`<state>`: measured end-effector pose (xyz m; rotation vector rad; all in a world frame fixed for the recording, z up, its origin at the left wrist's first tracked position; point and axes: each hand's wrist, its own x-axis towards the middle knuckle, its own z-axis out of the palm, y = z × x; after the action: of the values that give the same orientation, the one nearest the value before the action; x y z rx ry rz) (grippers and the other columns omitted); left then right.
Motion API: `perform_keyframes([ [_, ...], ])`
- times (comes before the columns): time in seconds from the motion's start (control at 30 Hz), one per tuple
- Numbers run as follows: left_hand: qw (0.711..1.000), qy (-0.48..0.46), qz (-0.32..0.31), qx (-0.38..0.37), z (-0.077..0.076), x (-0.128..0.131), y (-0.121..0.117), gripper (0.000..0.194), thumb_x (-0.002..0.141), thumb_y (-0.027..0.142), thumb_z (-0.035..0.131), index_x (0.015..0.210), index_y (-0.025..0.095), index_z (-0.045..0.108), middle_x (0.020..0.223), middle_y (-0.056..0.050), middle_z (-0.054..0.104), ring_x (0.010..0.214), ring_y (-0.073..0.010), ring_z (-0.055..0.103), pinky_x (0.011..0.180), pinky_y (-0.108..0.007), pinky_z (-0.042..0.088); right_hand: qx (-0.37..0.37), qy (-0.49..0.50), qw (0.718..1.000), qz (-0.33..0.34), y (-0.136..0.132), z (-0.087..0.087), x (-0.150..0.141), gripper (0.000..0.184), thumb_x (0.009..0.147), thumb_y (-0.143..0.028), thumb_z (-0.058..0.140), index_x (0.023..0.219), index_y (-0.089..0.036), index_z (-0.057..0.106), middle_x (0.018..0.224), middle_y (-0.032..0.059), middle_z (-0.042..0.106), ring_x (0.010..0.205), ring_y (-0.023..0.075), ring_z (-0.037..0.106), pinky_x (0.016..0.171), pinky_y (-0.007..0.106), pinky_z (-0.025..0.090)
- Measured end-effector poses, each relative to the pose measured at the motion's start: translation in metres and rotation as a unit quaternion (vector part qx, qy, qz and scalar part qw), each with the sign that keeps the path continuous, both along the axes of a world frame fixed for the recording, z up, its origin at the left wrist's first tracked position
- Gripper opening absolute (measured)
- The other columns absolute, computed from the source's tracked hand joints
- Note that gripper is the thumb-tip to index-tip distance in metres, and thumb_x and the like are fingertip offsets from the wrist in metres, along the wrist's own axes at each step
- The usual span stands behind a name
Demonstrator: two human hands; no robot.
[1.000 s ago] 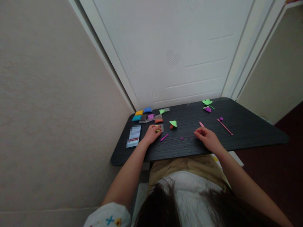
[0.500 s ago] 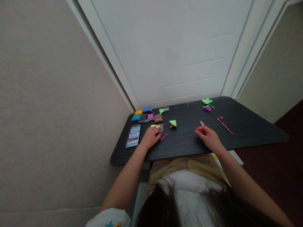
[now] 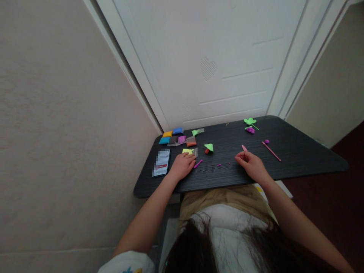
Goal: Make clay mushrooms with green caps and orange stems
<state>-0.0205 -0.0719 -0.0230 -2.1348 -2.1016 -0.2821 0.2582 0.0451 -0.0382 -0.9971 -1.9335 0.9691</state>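
Note:
My left hand (image 3: 183, 167) lies on the black table with its fingers stretched out, touching or just over the lower edge of a yellow clay packet (image 3: 187, 151). Close to its fingertips is a purple clay stick (image 3: 198, 164). My right hand (image 3: 250, 163) is closed near the front edge, thumb and fingers pinched together; whether something small is between them I cannot make out. A pink modelling tool (image 3: 243, 148) shows partly behind it. Between the hands lie a small purple clay piece (image 3: 218, 165) and a tiny purple bit (image 3: 229, 163).
A green-capped clay piece with a red-brown stem (image 3: 209, 148) stands mid-table. A phone (image 3: 161, 163) lies left, below several clay packets (image 3: 178, 131). On the right are a pink stick tool (image 3: 271, 151), a purple ball (image 3: 266, 141), purple clay grapes (image 3: 250, 130) and a green clay leaf (image 3: 250, 121).
The fingers of my left hand have straightened and spread flatter by the yellow packet. My right hand keeps its pinch in nearly the same place. The whole view has shifted slightly.

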Motion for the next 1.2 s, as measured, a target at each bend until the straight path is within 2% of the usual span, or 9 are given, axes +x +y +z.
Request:
perform_keyframes([
  [0.17, 0.999, -0.031, 0.038, 0.011, -0.004, 0.001, -0.001, 0.033, 0.085, 0.031, 0.036, 0.111, 0.024, 0.054, 0.115, -0.003, 0.057, 0.113, -0.0204, 0.044, 0.097, -0.037, 0.033, -0.005, 0.016, 1.0, -0.003, 0.002, -0.004, 0.0, 0.022, 0.074, -0.038, 0.052, 0.086, -0.021, 0.058, 0.078, 0.0029, 0.065, 0.072, 0.0174, 0.061, 0.069, 0.032, 0.045],
  [0.33, 0.999, -0.031, 0.015, 0.018, -0.006, 0.0, 0.001, 0.033, 0.084, 0.031, 0.036, 0.112, 0.022, 0.052, 0.122, -0.004, 0.052, 0.117, -0.0205, 0.04, 0.1, -0.038, 0.029, 0.002, 0.031, 0.999, -0.01, 0.005, -0.007, 0.001, 0.026, 0.081, -0.034, 0.043, 0.097, -0.021, 0.057, 0.088, 0.0048, 0.066, 0.082, 0.0171, 0.062, 0.08, 0.033, 0.044],
  [0.43, 0.999, -0.028, 0.013, 0.025, -0.005, -0.003, 0.007, 0.033, 0.084, 0.03, 0.036, 0.111, 0.019, 0.052, 0.122, -0.007, 0.051, 0.116, -0.0203, 0.041, 0.1, -0.038, 0.029, 0.009, 0.023, 1.0, -0.014, 0.004, -0.005, 0.001, 0.026, 0.082, -0.033, 0.041, 0.097, -0.02, 0.058, 0.087, 0.0045, 0.067, 0.082, 0.0164, 0.062, 0.082, 0.033, 0.043],
  [0.67, 0.998, -0.028, 0.034, 0.034, -0.001, -0.009, 0.029, 0.026, 0.079, 0.03, 0.044, 0.1, 0.02, 0.057, 0.121, -0.007, 0.05, 0.115, -0.0218, 0.041, 0.097, -0.041, 0.032, 0.004, 0.004, 1.0, -0.013, 0.0, 0.001, 0.001, 0.023, 0.072, -0.042, 0.053, 0.08, -0.021, 0.06, 0.075, 0.0019, 0.065, 0.067, 0.0161, 0.058, 0.066, 0.029, 0.044],
  [0.77, 0.998, -0.029, 0.036, 0.047, 0.0, -0.01, 0.032, 0.027, 0.078, 0.029, 0.045, 0.102, 0.019, 0.055, 0.118, -0.007, 0.052, 0.113, -0.0216, 0.043, 0.096, -0.039, 0.033, 0.004, 0.012, 1.0, -0.006, 0.0, 0.001, 0.001, 0.023, 0.071, -0.042, 0.054, 0.077, -0.021, 0.058, 0.073, 0.0012, 0.063, 0.066, 0.0156, 0.057, 0.065, 0.029, 0.043],
  [0.9, 0.994, -0.034, 0.052, 0.088, 0.005, -0.006, 0.026, 0.032, 0.08, 0.027, 0.043, 0.109, 0.018, 0.051, 0.119, -0.009, 0.051, 0.114, -0.0218, 0.042, 0.099, -0.037, 0.031, 0.014, 0.024, 1.0, -0.003, 0.001, -0.002, 0.001, 0.019, 0.076, -0.037, 0.05, 0.084, -0.022, 0.058, 0.079, 0.0012, 0.064, 0.073, 0.0161, 0.059, 0.07, 0.03, 0.044],
  [1.03, 0.99, -0.067, 0.071, 0.104, 0.009, 0.006, 0.013, 0.029, 0.082, 0.032, 0.039, 0.103, 0.017, 0.055, 0.107, -0.008, 0.058, 0.103, -0.0214, 0.05, 0.091, -0.035, 0.038, -0.001, 0.053, 0.999, 0.002, 0.002, -0.004, 0.0, 0.024, 0.082, -0.034, 0.041, 0.097, -0.022, 0.056, 0.086, 0.0024, 0.065, 0.079, 0.0149, 0.061, 0.078, 0.031, 0.043],
  [1.13, 0.991, -0.085, 0.072, 0.076, 0.009, 0.021, 0.0, 0.032, 0.083, 0.04, 0.039, 0.098, 0.02, 0.058, 0.101, -0.006, 0.062, 0.097, -0.0206, 0.053, 0.086, -0.034, 0.041, -0.028, 0.07, 0.997, 0.018, -0.001, -0.002, 0.0, 0.024, 0.083, -0.037, 0.041, 0.092, -0.021, 0.056, 0.084, 0.003, 0.066, 0.076, 0.0145, 0.062, 0.075, 0.03, 0.044],
  [1.2, 0.991, -0.093, 0.073, 0.056, 0.007, 0.031, -0.008, 0.034, 0.081, 0.045, 0.041, 0.098, 0.021, 0.058, 0.1, -0.006, 0.062, 0.095, -0.0209, 0.053, 0.084, -0.033, 0.041, -0.037, 0.062, 0.997, 0.028, -0.003, 0.001, 0.001, 0.023, 0.08, -0.041, 0.045, 0.083, -0.02, 0.056, 0.075, 0.0018, 0.065, 0.069, 0.0146, 0.061, 0.069, 0.028, 0.044],
])
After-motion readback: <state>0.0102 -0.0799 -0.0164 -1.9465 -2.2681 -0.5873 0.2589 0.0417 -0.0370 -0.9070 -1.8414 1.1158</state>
